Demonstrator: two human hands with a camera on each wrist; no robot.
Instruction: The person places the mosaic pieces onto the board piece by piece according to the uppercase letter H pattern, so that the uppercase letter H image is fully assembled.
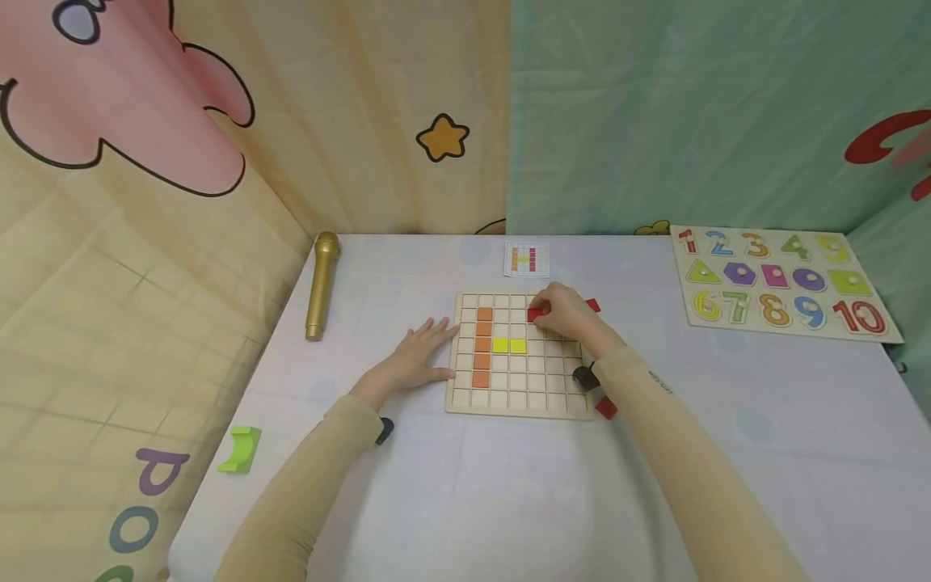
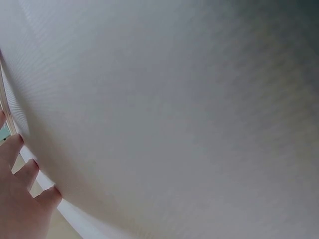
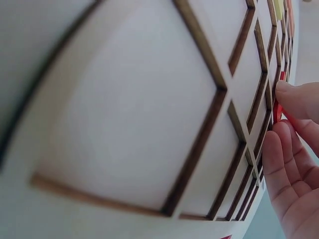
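The right hand [image 1: 570,314] pinches a red tile [image 1: 536,314] between thumb and fingers at the far right part of the board [image 1: 518,380]; the head view hides most of that grip behind the hand's back, while the right wrist view shows the thumb and palm side. Whether the tile is seated in a cell cannot be told. Right of the board, one loose red tile [image 1: 593,305] is partly behind the hand, another [image 1: 606,407] partly covered near the wrist. The left hand [image 1: 412,356] lies at the board's left edge, fingers straight and spread; its own wrist view cuts it off and fills mostly with blurred white. On the board, only the head view shows the whole orange column [image 1: 482,345] and both yellow tiles [image 1: 509,346]; the right wrist view crops them to slivers. Beyond the board, the card [image 1: 527,259] has print too small to read.
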